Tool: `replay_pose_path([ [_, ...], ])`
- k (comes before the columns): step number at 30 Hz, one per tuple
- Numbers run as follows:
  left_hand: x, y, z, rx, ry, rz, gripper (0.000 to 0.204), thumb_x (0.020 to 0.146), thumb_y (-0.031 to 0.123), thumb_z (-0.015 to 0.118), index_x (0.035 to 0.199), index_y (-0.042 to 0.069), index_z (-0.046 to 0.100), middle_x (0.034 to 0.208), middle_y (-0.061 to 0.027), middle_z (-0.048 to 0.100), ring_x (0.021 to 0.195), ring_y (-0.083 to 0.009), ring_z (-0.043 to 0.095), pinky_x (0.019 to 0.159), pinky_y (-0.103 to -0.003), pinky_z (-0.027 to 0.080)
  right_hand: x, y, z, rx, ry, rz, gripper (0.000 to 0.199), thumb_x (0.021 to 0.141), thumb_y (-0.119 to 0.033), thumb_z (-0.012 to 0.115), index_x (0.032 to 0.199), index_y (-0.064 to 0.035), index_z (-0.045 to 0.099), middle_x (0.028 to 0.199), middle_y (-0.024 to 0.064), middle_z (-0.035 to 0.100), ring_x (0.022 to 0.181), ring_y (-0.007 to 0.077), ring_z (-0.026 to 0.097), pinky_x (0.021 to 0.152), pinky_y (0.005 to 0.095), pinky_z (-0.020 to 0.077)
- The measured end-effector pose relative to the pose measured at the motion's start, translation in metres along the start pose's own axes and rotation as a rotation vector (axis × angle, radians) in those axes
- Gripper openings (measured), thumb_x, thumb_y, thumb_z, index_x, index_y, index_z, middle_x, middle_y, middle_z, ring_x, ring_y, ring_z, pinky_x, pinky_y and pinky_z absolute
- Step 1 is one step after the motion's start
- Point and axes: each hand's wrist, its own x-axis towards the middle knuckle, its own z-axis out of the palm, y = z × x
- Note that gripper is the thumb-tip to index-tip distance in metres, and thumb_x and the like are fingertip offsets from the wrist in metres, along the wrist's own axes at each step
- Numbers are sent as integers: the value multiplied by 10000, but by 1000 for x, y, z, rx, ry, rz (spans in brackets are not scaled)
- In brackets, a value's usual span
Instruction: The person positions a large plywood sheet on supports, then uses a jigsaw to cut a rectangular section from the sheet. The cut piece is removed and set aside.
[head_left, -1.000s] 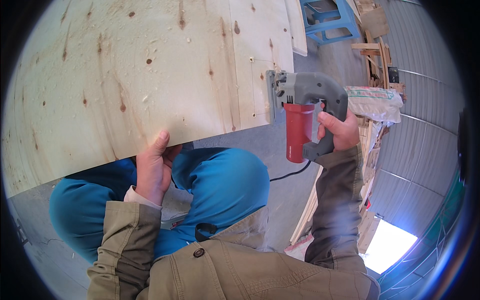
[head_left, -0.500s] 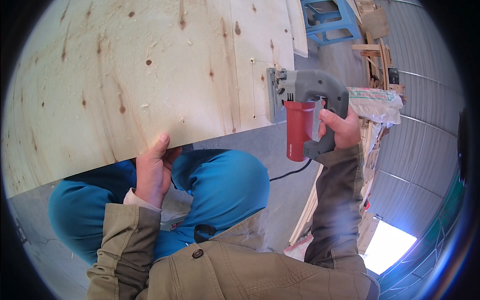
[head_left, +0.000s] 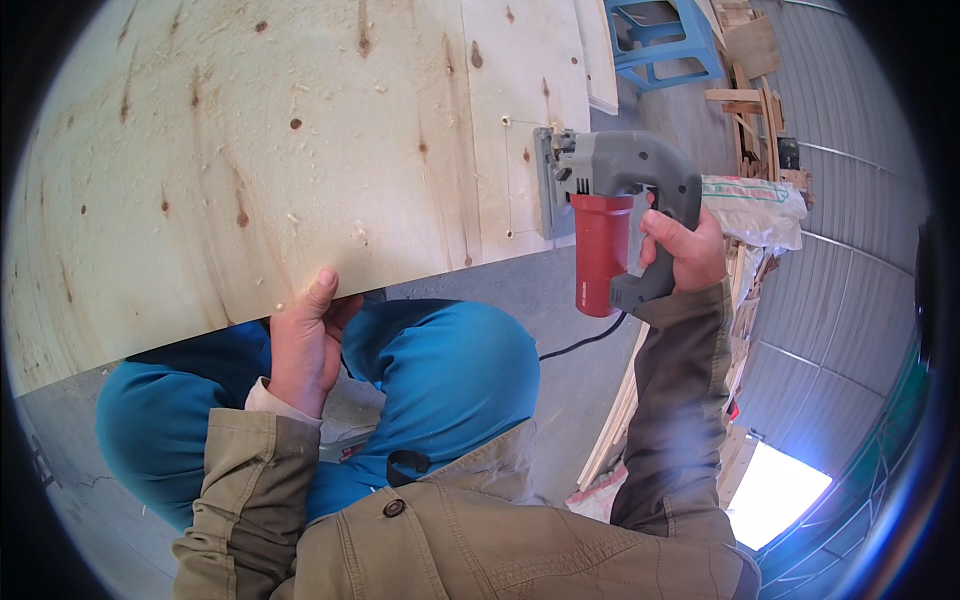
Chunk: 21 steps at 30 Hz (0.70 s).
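Observation:
A large pale plywood board [head_left: 330,170] with dark knots and scattered wood shavings fills the upper left. My left hand [head_left: 308,340] grips its near edge, thumb on top and fingers underneath, partly hidden. In my right hand [head_left: 685,245] is a red and grey jigsaw [head_left: 605,240], held by its grey looped handle. The jigsaw's flat metal base rests on the board at its right edge; the blade is hidden. Beside the base, a thin pencil line with a small hole near each end runs across the wood.
A black cord [head_left: 585,347] trails from the jigsaw toward my knee [head_left: 450,350]. Beyond the board stand a blue plastic stool [head_left: 665,45] and a white woven sack [head_left: 755,210]. Wood offcuts [head_left: 745,105] and long strips [head_left: 612,410] lie along the corrugated wall [head_left: 850,200].
The jigsaw's body has shifted very slightly up and to the right with my right hand. My left hand stays on the board's edge.

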Motion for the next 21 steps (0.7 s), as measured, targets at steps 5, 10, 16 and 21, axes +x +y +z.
replay_pose_path([
  [5,1,-1,-2,28,-29,12,426,983,181,734,1365,84,573,1229,-91,691,1078,-222,685,918,-375,591,4,0,-1,-4,-12,0,270,863,-134,768,1055,4,639,833,66,628,597,146,597,547,295,484],
  [10,2,-2,-7,38,-49,2,430,988,196,730,1375,92,571,1250,-88,690,1115,-225,681,955,-383,582,7,-1,-2,-13,-8,7,280,863,-135,768,1064,7,635,833,64,625,597,143,596,547,296,487],
  [16,3,-3,-8,36,-52,1,432,993,205,724,1378,80,573,1260,-92,690,1128,-229,678,966,-382,573,9,-6,1,0,-10,9,285,859,-129,770,1069,9,634,836,64,625,601,140,594,546,294,484],
  [21,3,-3,-5,2,-16,3,405,977,159,734,1346,82,586,1198,-92,702,1040,-217,695,869,-374,598,12,-6,0,-4,-20,-10,280,861,-129,769,1064,10,634,838,63,627,601,138,592,547,291,483],
])
